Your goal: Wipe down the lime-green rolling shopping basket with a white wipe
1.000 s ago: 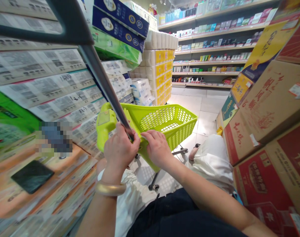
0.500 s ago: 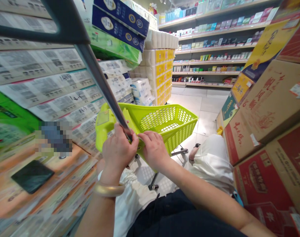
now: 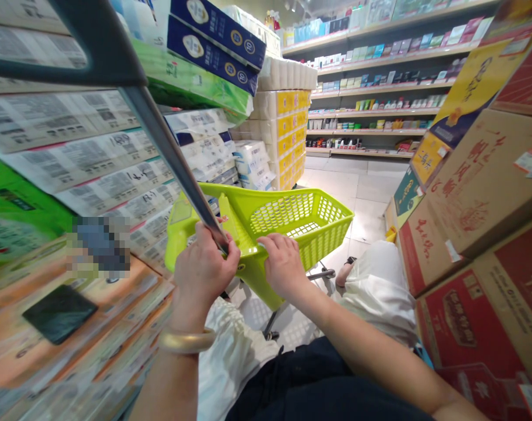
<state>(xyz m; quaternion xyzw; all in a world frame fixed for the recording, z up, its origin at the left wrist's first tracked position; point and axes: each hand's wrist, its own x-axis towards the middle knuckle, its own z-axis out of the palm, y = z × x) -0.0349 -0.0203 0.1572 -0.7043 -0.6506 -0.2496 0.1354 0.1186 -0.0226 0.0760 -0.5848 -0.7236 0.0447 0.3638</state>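
While the person stood in a shop aisle, their left hand [image 3: 203, 272] was wrapped tight, fingers [image 3: 210, 248] clamped round a slim grey metal pole [image 3: 169, 164]. Their right hand [image 3: 283, 266] had its fingers [image 3: 270, 245] hooked together over the rim of a lime-green plastic mesh basket [image 3: 292, 219], which sat around 12 o'clock. Red-printed cardboard cartons [image 3: 476, 199] were stacked at 3 o'clock.
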